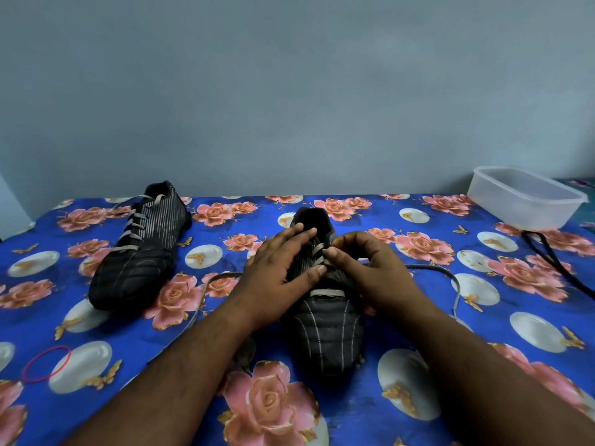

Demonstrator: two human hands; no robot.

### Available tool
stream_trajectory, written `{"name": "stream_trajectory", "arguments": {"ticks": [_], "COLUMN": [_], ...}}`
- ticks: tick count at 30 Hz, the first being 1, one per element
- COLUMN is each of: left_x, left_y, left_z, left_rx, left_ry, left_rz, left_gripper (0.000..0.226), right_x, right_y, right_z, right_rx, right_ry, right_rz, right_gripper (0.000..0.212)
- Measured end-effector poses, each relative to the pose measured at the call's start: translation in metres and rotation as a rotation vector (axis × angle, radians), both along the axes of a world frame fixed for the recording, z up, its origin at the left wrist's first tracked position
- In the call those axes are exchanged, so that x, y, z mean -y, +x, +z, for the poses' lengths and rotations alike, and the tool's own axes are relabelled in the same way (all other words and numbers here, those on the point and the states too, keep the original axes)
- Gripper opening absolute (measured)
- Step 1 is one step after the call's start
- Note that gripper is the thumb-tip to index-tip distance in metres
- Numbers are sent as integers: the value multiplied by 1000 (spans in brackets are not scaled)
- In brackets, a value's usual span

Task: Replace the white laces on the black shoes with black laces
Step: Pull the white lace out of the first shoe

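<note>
glossy floral cloth (418, 349), translucent plastic tub (524, 201) (matt)

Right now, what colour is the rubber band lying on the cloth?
Red; the rubber band shows in the head view, at the cloth's near-left.

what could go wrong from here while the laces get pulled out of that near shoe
The left hand only rests flat on the near shoe, so a hard tug from the right hand pinching the white lace could drag the shoe. The loose lace end trailing right may snag near the black laces.
</note>
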State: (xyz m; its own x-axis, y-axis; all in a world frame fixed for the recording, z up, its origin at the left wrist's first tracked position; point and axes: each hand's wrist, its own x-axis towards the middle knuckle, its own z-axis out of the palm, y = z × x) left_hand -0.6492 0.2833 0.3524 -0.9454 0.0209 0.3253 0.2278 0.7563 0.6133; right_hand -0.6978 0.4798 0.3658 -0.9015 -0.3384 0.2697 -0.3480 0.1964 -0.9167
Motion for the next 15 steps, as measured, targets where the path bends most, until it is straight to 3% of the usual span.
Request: {"name": "stream_trajectory", "arguments": {"ticks": [4, 9, 11, 13, 15], "left_x": [0, 1, 2, 1, 0], "left_y": [0, 0, 0, 0, 0], "left_z": [0, 0, 0, 1, 2], "left_rx": [3, -7, -8, -9, -2], "left_ry": [2, 25, 36, 49, 66], "left_rz": [1, -9, -15, -18, -16], "left_gripper": [82, 81, 80, 81, 85], "right_x": [-3, -6, -6, -4, 0], "right_y": [-4, -2, -2, 0, 1], "right_z": [-2, 0, 0, 0, -1], "right_rx": [-148, 255, 311, 164, -83], "right_ry": [52, -137, -154, -70, 32], "right_rz": [-29, 186, 171, 93, -12], "right_gripper": [6, 12, 20, 23, 11]}}
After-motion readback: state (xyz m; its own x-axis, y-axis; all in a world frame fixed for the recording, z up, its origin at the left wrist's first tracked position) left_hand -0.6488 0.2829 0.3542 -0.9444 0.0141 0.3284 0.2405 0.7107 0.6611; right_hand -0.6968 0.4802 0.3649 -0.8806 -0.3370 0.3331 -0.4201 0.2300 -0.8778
